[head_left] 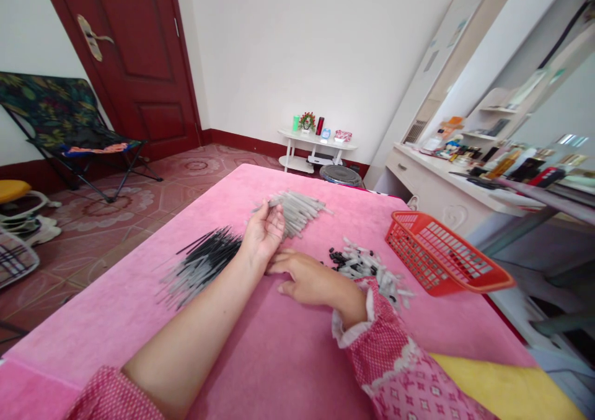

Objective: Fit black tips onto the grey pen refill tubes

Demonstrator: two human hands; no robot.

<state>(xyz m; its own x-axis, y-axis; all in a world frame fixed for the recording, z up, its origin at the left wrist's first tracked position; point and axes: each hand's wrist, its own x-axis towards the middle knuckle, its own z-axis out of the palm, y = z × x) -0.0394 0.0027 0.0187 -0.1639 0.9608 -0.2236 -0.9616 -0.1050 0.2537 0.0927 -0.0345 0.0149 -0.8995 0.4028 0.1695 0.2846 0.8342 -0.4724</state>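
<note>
My left hand (266, 234) is turned palm up at the near left edge of a pile of translucent grey tubes (300, 212). Its fingers curl loosely, with a gap between them and the thumb, and I see nothing in the palm. Just right of that wrist, my right hand (302, 276) lies low over the pink cloth, palm down. The fingers stretch left, the thumb apart; their tips are partly hidden beside the left wrist. Left of my forearm spreads a bundle of thin black and grey sticks like pen refills (204, 262). Small clear and black pieces (367, 265) lie in a heap beyond my right wrist.
A red plastic basket (437, 253) stands at the table's right edge. Yellow cloth (502, 383) lies at the near right. A dresser (450, 178) with bottles is on the right, a small white stand (302, 136) at the wall, and a folding chair (56, 116) at the left.
</note>
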